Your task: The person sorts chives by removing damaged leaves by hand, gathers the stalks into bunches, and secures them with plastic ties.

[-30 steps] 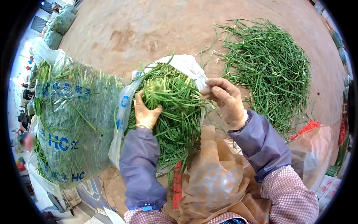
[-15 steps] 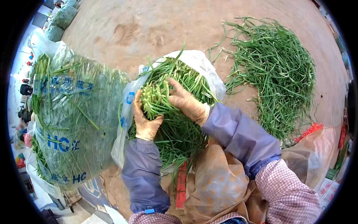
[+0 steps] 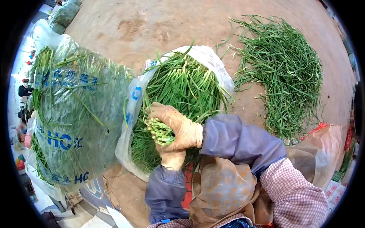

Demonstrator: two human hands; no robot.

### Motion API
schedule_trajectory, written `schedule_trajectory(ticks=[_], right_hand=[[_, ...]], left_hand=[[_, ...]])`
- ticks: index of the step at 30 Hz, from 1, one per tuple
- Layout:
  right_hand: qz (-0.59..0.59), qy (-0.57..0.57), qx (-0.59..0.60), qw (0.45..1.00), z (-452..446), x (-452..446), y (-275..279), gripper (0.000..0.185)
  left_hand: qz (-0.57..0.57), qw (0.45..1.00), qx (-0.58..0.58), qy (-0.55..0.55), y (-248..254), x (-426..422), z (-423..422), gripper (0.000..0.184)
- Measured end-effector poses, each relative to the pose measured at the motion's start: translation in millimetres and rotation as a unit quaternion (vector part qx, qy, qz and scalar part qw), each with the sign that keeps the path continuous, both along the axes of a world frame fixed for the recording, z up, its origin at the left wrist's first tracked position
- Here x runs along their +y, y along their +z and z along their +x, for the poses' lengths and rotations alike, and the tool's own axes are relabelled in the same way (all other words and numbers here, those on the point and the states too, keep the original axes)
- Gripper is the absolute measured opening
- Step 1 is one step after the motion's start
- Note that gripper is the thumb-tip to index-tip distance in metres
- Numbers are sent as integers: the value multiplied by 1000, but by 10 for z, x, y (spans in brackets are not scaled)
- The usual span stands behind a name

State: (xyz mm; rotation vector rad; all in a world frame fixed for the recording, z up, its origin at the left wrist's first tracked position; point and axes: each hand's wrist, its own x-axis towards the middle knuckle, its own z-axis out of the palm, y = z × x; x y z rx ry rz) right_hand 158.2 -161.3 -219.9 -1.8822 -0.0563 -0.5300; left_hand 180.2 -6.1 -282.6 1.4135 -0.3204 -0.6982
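Observation:
Both my hands, in tan gloves, are together at a bunch of garlic chives (image 3: 161, 132), its pale stem ends turned towards me. My right hand (image 3: 176, 125) wraps over the top and right side of the bunch, fingers closed. Below it, my left hand (image 3: 172, 156) cups the bunch from underneath; its fingers are mostly hidden by the right hand and the stems. Under and behind the hands, more chives (image 3: 182, 85) fill an opened clear plastic bag (image 3: 135, 99) with blue print.
At the left stands a full clear bag (image 3: 81, 125) of greens with blue lettering. A loose heap of chives (image 3: 287, 76) lies on the brown floor (image 3: 190, 22) at the right. Red netting (image 3: 317, 128) and a plastic sheet lie near my right sleeve.
My hands have come together lower down with the bunch. The right hand has moved left and closed round it, and the stem ends have swung to face me.

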Motion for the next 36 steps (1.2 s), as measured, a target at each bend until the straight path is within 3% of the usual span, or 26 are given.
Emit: schedule_trajectory(ticks=[2,4,6,8,9,12,13,14,16,18,20,22,24,26,28,29,32,34,36], right_hand=[[15,39,32,999,-12,20,36,71],[294,46,95,950,-49,140,-59,57],[434,10,43,900,-74,207,-101,52],[435,-40,24,899,-86,158,-61,50],[452,-47,13,891,-97,125,-83,50],[490,-55,13,870,-105,86,-42,46],[494,-51,16,868,-105,71,44,44],[497,-46,19,866,-105,51,126,43],[463,-47,38,884,-57,24,401,42],[470,-2,-5,883,1,52,752,42],[424,-10,-41,905,10,145,1212,41],[484,34,-93,869,-84,292,1731,40],[541,55,-122,831,-308,379,2252,36],[636,52,-108,763,-636,488,2593,24],[654,88,-79,748,-1029,523,2608,30],[637,89,-80,762,-1227,517,2557,34],[744,61,-1,666,-1884,436,2095,39],[778,40,34,626,-2340,260,1733,31],[771,31,-35,636,-2725,173,1694,42]], left_hand=[[183,959,-208,-51,98,63,-56,72],[203,941,-264,-69,489,64,-74,85],[186,947,-249,-80,643,-17,-18,94],[7,989,-121,-80,601,-47,59,99],[-28,993,-114,-35,586,-58,59,105],[-192,978,65,46,492,110,214,79],[-141,987,9,74,543,143,262,73],[-47,994,-62,79,634,188,297,79],[15,973,-225,38,1003,167,411,90],[8,938,-346,0,1512,102,534,108],[5,930,-356,-91,2182,20,570,120],[-5,947,-247,-206,2784,-1,494,128],[-11,930,-257,-261,3007,86,493,134],[-5,942,-167,-292,3351,243,223,132],[-13,936,-92,-338,3608,387,-88,128],[60,918,-71,-386,3612,511,-243,125],[199,850,29,-487,3410,875,-911,115],[287,721,-112,-621,2874,1419,-1188,100],[440,592,-115,-665,3097,1195,-1307,87]])
